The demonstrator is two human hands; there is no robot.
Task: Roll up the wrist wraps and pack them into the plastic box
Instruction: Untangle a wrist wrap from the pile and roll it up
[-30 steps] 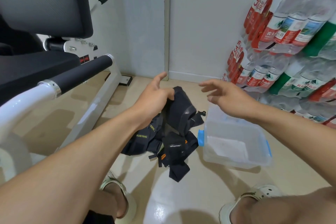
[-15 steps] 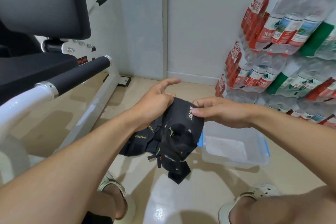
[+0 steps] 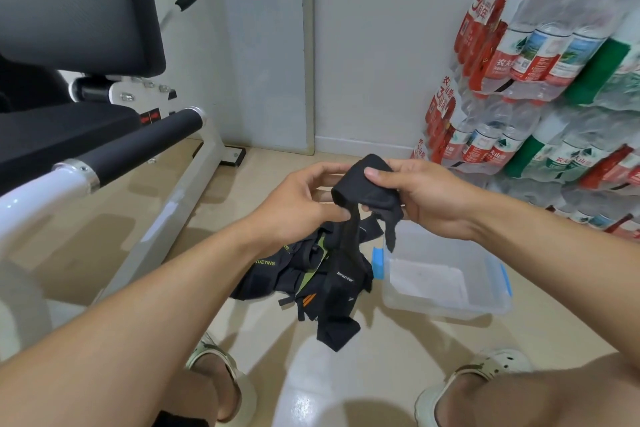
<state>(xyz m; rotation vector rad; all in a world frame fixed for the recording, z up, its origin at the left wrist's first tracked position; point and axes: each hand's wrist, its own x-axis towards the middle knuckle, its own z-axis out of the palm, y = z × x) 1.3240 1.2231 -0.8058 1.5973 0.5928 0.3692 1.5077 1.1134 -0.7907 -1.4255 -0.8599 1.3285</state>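
Note:
Both hands hold one black wrist wrap [image 3: 363, 187] up above the floor. My left hand [image 3: 304, 198] pinches its lower edge, where a strap hangs down. My right hand [image 3: 426, 194] grips its upper right part, thumb on top. Below them a pile of black wrist wraps [image 3: 311, 274] with yellow-green and orange marks lies on the floor. A clear plastic box [image 3: 485, 305] with blue latches stands open to the right of the pile, with only a white sheet on its bottom.
A white-framed exercise bench [image 3: 104, 163] with black pads fills the left side. Stacked packs of water bottles [image 3: 540, 80] line the right wall. My two feet in pale clogs [image 3: 485, 374] stand on the beige floor near the lower edge.
My right hand came in and took hold of the wrap held by my left hand. Both hands then lifted it higher, and it now looks more bunched between them.

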